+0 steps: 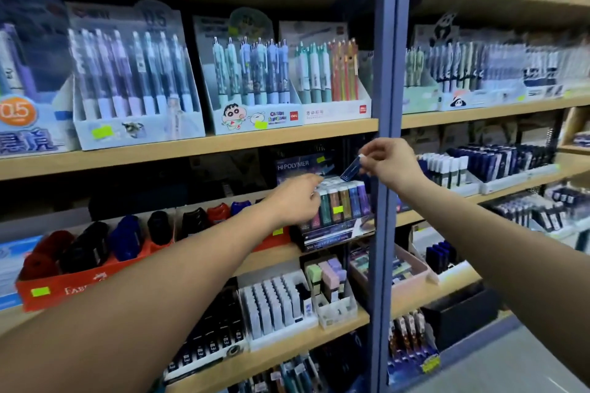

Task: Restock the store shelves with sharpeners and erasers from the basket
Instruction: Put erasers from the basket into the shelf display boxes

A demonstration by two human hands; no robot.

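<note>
My right hand [388, 163] pinches a slim dark blue eraser stick [350, 168] with a white end, tilted above a dark display box [332, 234] of colourful slim erasers [343, 199] on the middle shelf. My left hand [295, 198] reaches to the same box, its fingertips at the tops of the erasers on the left side; whether they pinch one is hidden. To the left, a red carton [64, 290] holds red, black and blue sharpeners [127, 241]. No basket is in view.
A blue steel upright [388, 105] splits the two shelf bays just behind my right hand. Pen display boxes [252, 80] fill the shelf above. Below stand a white eraser tray [277, 306] and pastel erasers [329, 277]. Grey floor [510, 367] shows at lower right.
</note>
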